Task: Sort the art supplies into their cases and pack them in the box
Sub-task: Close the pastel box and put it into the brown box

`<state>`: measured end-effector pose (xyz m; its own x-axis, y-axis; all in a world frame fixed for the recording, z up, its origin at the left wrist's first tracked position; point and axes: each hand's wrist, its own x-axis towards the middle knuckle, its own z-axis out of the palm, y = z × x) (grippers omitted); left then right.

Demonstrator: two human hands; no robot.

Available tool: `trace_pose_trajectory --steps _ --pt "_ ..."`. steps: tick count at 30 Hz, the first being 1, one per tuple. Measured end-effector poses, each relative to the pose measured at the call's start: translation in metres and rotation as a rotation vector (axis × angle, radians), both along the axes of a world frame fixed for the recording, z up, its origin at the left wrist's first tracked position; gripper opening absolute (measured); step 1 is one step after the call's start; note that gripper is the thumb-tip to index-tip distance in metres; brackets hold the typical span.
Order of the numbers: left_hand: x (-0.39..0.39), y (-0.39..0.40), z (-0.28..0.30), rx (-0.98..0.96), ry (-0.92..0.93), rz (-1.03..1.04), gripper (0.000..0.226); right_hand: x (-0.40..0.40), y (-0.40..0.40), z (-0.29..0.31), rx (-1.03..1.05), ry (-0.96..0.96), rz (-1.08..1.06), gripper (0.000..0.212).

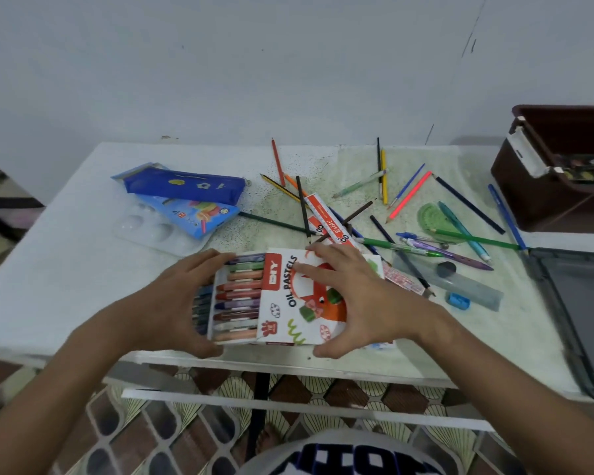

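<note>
Step in hand, by my judgement: closing the oil pastel box (pixel 299 299), which lies at the near edge of the table (pixel 66 269). The left hand (pixel 182 303) grips the exposed tray of pastels (pixel 237 296), fingers curled round its left end; the right hand (pixel 354 296) holds the printed sleeve, fingers spread over its top and thumb hooked at the near edge. The tray stands partly out of the sleeve. The next move likely calls for pushing tray and sleeve together squarely, so no pastel catches on the sleeve's mouth. Count: nine pastels show in the uncovered row, and more may lie beneath; one blue pencil case (pixel 182 185); one blue crayon packet (pixel 199 214) just under it; one clear paint palette (pixel 151 228); one green protractor (pixel 436 217); one blue sharpener (pixel 458 301); one clear ruler (pixel 460 282); one brown box (pixel 542 200) at far right, already holding some items. Loose pencils and pens (pixel 408 195) lie scattered, overlapping, well over a dozen; an exact figure cannot be told.
</note>
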<state>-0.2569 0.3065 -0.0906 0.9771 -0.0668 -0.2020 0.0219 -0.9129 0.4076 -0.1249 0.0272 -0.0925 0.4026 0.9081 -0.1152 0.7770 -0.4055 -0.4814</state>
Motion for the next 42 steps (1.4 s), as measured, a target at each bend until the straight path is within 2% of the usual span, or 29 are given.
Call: trace_pose_trajectory --steps 8,17,21,24,28,32,34,36,39,40,42 --pt "-0.013 0.037 -0.024 0.153 0.151 0.056 0.132 -0.003 0.064 -0.037 -0.190 -0.034 0.082 0.116" --pt "-0.009 0.045 -0.050 0.049 -0.006 -0.015 0.124 -0.001 0.060 -0.053 -0.071 -0.032 -0.006 0.113" --pt "0.000 0.021 -0.049 0.013 -0.038 -0.081 0.123 -0.008 0.067 -0.053 -0.095 -0.062 -0.003 0.115" --pt "0.005 0.008 -0.046 -0.015 -0.026 -0.052 0.129 -0.011 0.073 -0.050 -0.129 -0.093 -0.002 0.118" --pt "-0.003 0.028 -0.045 -0.112 0.024 0.044 0.135 -0.011 0.065 -0.047 -0.157 -0.082 -0.046 0.127" --pt "-0.023 0.066 -0.040 0.036 0.112 0.169 0.144 -0.009 0.052 -0.046 -0.172 -0.055 -0.122 0.133" --pt "-0.032 0.076 -0.041 0.018 0.151 0.196 0.146 -0.009 0.050 -0.047 -0.154 -0.057 -0.141 0.131" --pt "-0.035 0.073 -0.041 -0.078 0.146 0.199 0.135 -0.010 0.052 -0.049 -0.133 -0.078 -0.155 0.129" --pt "-0.028 0.060 -0.039 -0.202 0.088 0.170 0.077 -0.011 0.055 -0.050 -0.108 -0.082 -0.172 0.128" --pt "-0.025 0.057 -0.038 -0.232 0.079 0.166 0.069 -0.012 0.056 -0.049 -0.100 -0.073 -0.177 0.127" --pt "-0.020 0.052 -0.038 -0.284 0.075 0.171 0.072 -0.014 0.058 -0.047 -0.084 -0.050 -0.190 0.126"
